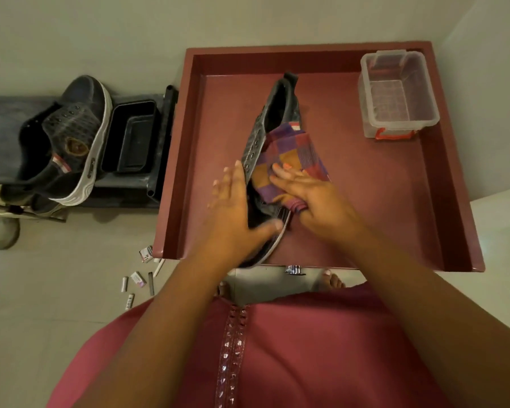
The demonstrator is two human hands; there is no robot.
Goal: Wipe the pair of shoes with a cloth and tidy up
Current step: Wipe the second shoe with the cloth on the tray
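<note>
A dark sneaker (273,113) lies on its side on the maroon tray-top table (380,201), heel pointing away from me. My left hand (233,207) grips its toe end, thumb across the sole edge. My right hand (315,198) presses a checked purple and orange cloth (289,154) against the shoe's side. The second dark sneaker (68,136), with a white sole, rests tilted on a low dark shelf (0,125) at the left.
A clear plastic box (398,95) with red clasps stands at the table's far right corner. A black tray (130,136) sits on the shelf beside the second sneaker. Small batteries and wrappers (136,278) lie scattered on the floor. My bare feet show under the table's near edge.
</note>
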